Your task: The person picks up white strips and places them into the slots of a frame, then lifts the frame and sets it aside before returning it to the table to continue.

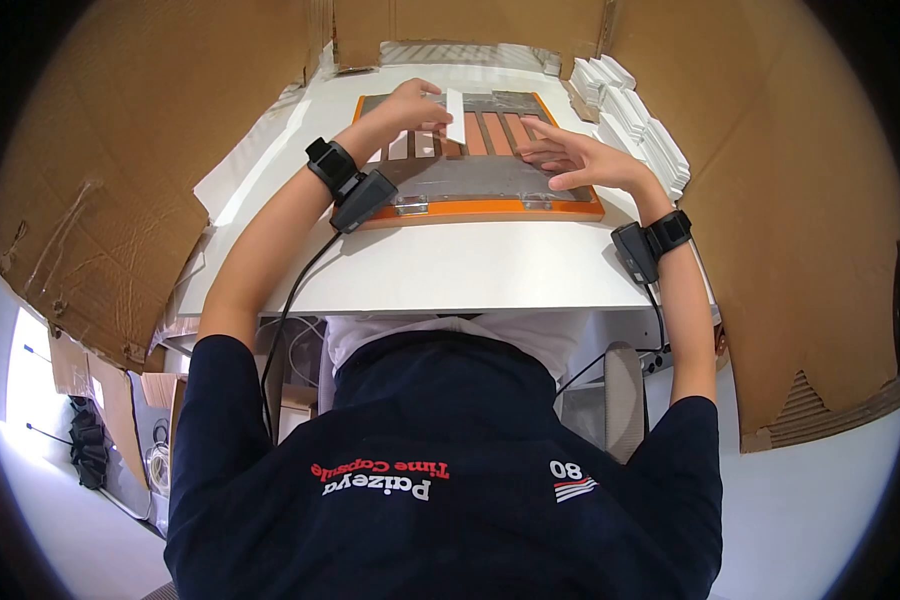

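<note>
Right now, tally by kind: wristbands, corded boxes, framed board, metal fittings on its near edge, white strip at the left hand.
Black wristbands: 2
Black corded boxes: 2
Orange-edged board: 1
Metal fittings: 2
White strip at left hand: 1
Total: 8

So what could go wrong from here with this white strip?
The white strip in the left hand might catch or land askew on the dark bars of the orange-edged frame. The right hand is open over the frame's right side, so its fingers could get in the way. The cable from the left wrist device runs past the table's front edge and may snag as that arm moves.
</note>
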Demonstrator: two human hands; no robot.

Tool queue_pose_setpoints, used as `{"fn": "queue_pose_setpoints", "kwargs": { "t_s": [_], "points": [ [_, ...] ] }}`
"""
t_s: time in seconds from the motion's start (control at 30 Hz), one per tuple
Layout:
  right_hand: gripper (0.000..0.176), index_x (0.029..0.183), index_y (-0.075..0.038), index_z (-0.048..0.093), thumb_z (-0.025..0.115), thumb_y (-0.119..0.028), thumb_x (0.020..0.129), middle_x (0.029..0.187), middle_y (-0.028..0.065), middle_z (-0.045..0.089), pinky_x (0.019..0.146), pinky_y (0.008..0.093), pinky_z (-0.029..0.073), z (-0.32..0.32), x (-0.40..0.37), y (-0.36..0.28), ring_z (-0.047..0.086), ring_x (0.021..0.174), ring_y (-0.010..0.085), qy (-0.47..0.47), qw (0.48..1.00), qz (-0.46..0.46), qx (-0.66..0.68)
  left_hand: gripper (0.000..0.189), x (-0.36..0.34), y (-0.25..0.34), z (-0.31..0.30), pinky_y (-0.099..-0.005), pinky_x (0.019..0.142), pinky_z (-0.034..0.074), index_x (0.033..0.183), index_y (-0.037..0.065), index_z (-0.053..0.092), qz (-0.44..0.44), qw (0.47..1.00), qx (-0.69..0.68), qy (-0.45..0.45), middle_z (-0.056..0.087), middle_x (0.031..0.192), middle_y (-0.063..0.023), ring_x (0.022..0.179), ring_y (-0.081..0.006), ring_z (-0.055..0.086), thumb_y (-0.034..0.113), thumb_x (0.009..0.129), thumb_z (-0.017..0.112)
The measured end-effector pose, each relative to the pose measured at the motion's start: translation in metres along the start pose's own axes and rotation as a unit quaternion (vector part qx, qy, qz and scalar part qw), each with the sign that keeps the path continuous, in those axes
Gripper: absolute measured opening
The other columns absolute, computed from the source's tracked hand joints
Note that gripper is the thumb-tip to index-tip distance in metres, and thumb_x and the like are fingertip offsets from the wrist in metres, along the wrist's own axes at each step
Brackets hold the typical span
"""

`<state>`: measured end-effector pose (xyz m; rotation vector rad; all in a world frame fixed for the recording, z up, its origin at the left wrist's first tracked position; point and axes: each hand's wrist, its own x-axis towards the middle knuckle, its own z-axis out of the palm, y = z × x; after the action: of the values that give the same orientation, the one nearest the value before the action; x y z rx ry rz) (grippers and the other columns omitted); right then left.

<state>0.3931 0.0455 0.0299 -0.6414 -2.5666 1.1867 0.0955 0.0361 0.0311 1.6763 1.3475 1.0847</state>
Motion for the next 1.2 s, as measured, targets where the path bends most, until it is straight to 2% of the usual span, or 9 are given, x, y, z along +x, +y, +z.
{"fn": "queue_pose_setpoints", "kwargs": {
  "t_s": [0.1,0.33,0.43,0.53,1.2],
  "points": [
    [0.097,0.142,-0.014,0.014,0.074,-0.030,0.067,0.133,0.0170,0.041,0.105,0.0414,0.029,0.000,0.000,0.000,0.038,0.125,0.0289,0.003,1.000,0.006,-0.005,0.057,0.004,-0.007,-0.013,-0.0220,0.069,0.054,0.120,-0.010,0.041,-0.031,0.998,0.048,-0.009,0.058,0.096,-0.0196,0.083,-0.0196,0.063,0.008,0.073,0.068],
    [0.095,0.141,-0.015,0.021,0.076,-0.029,0.064,0.132,0.0171,0.042,0.105,0.0401,0.030,0.001,0.002,0.005,0.040,0.125,0.0264,0.004,1.000,0.005,-0.017,0.044,0.005,-0.020,-0.014,-0.0225,0.072,0.053,0.113,-0.007,0.047,-0.034,0.999,0.031,-0.026,0.060,0.095,-0.0177,0.082,-0.0184,0.064,0.006,0.075,0.065],
    [0.094,0.141,-0.010,0.020,0.074,-0.032,0.067,0.130,0.0207,0.043,0.105,0.0380,0.030,0.000,0.000,0.003,0.039,0.124,0.0288,-0.003,1.000,-0.006,-0.022,0.039,0.006,-0.019,-0.011,-0.0230,0.074,0.053,0.111,-0.006,0.050,-0.041,0.997,0.053,-0.029,0.061,0.095,-0.0160,0.082,-0.0181,0.064,0.007,0.077,0.064],
    [0.094,0.141,-0.015,0.021,0.076,-0.025,0.065,0.131,0.0165,0.043,0.106,0.0394,0.029,0.000,0.001,0.004,0.038,0.125,0.0261,-0.002,1.000,0.011,-0.011,0.038,0.005,-0.019,-0.009,-0.0232,0.074,0.053,0.111,-0.005,0.050,-0.042,0.998,0.039,-0.041,0.062,0.095,-0.0154,0.083,-0.0181,0.064,0.007,0.078,0.063],
    [0.093,0.141,-0.015,0.023,0.076,-0.026,0.066,0.132,0.0164,0.041,0.106,0.0381,0.028,-0.001,0.001,0.006,0.038,0.125,0.0254,-0.007,1.000,0.016,-0.014,0.037,0.008,-0.025,-0.005,-0.0232,0.071,0.053,0.109,-0.004,0.049,-0.034,0.997,0.055,-0.046,0.061,0.093,-0.0155,0.083,-0.0173,0.063,0.006,0.078,0.064]
  ]
}}
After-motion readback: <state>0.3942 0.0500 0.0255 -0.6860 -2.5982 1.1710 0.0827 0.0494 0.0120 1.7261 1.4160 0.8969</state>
